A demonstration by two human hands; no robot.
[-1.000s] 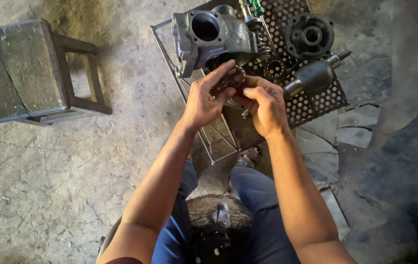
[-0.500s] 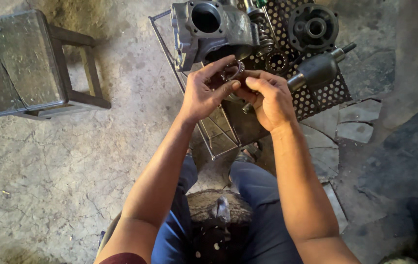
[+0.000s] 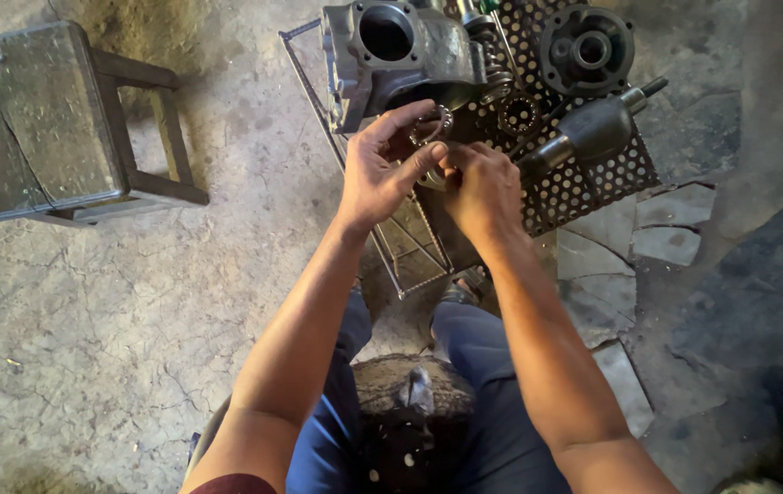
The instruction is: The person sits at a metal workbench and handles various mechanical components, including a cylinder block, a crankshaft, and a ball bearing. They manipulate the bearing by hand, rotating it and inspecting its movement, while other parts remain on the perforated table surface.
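While both hands meet over the work, entries run outward from the bearing ring.

Bearing ring (image 3: 434, 123): small round metal ring with balls or rollers, held just in front of the grey cast housing (image 3: 401, 57), above the perforated metal tray (image 3: 584, 187).

Left hand (image 3: 380, 169): fingers curled, thumb and forefinger pinching the ring's rim.

Right hand (image 3: 481, 187): closed, fingertips pressed at the ring's lower edge; what it grips beyond that, cannot tell.

Method note: judged best to keep the ring level and supported on both sides, turning it slowly so no loose part drops through the tray holes.

Near housing: coil spring (image 3: 494, 69) touching its right side; round flanged cover (image 3: 587, 48) further right; dark shaft piece (image 3: 588, 135) lower right.

Far from housing: wooden stool (image 3: 39, 123), well left.
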